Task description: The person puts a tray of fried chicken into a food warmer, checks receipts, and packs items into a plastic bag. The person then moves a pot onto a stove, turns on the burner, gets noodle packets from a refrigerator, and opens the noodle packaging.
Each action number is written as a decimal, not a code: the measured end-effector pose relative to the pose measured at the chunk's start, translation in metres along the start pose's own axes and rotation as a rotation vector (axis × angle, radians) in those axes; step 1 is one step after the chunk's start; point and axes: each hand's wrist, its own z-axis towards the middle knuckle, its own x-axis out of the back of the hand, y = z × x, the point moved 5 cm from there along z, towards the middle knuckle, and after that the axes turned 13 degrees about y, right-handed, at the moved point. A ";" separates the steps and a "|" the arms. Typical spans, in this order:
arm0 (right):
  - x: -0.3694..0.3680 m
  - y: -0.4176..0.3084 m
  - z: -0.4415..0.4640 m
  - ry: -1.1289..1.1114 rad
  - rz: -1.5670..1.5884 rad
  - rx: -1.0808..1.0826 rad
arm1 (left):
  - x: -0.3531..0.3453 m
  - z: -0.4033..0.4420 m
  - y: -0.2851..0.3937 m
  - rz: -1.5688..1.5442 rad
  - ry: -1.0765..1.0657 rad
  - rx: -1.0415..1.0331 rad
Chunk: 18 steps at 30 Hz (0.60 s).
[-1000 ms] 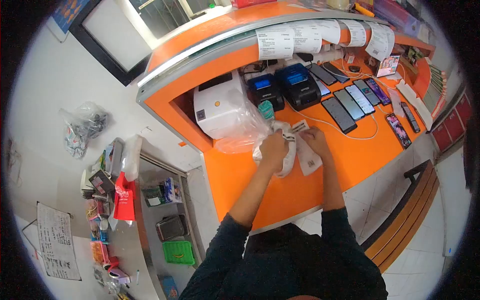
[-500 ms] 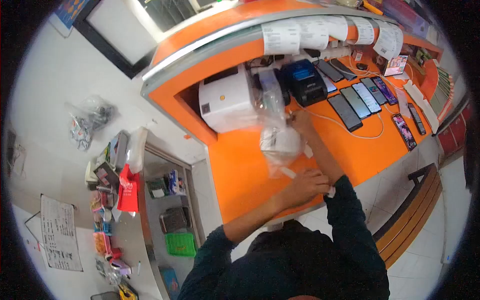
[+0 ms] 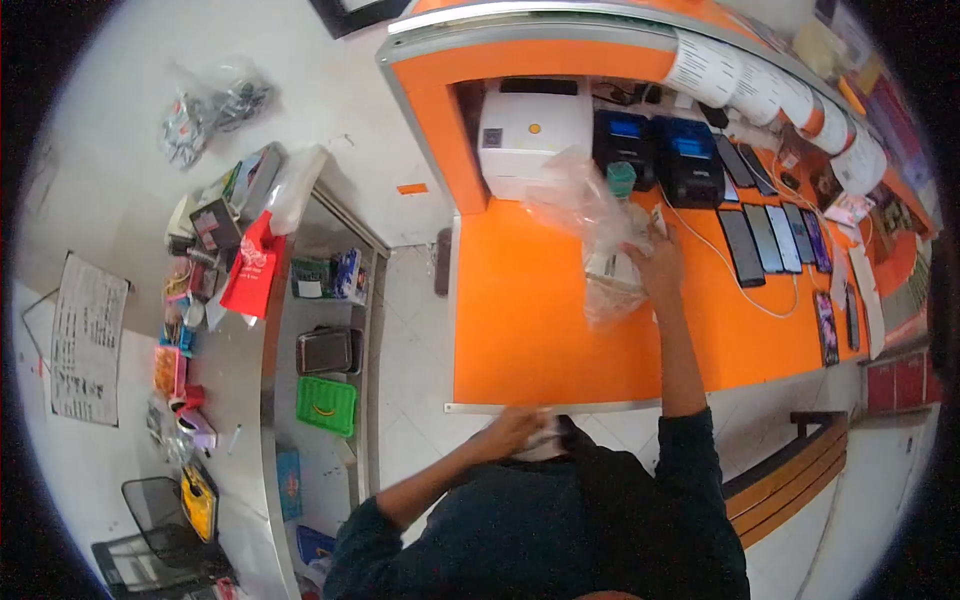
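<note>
My right hand [image 3: 657, 262] reaches over the orange counter [image 3: 540, 340], its fingers closed on the side of a clear plastic bag [image 3: 612, 270]. The bag is crumpled and holds pale, paper-like contents that I cannot make out. Its loose upper part spreads left, in front of a white printer [image 3: 535, 140]. My left hand [image 3: 515, 432] is low, just off the counter's front edge and close to my body. Motion smears its fingers, and something white [image 3: 545, 442] shows beside it. A small green item [image 3: 620, 178] stands behind the bag.
Two black devices with blue tops [image 3: 690, 160] stand right of the printer. Several phones [image 3: 765, 240] lie at the right with a white cable [image 3: 720, 290]. Paper slips [image 3: 740, 80] hang from the upper ledge. A shelf [image 3: 340, 390] stands left; a wooden bench [image 3: 790, 475] is lower right.
My left hand has drawn back from the counter toward my body. My right hand stays at the plastic bag, which now lies farther right in view. The view has shifted.
</note>
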 end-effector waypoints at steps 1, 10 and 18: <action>-0.002 -0.001 0.000 -0.003 0.061 -0.023 | 0.025 -0.026 -0.043 -0.201 -0.040 0.365; 0.055 0.086 0.005 0.270 0.076 -0.153 | 0.091 -0.125 -0.083 -0.341 0.243 0.498; 0.074 0.059 -0.039 0.506 0.607 -0.594 | 0.176 -0.052 -0.201 0.235 0.065 0.600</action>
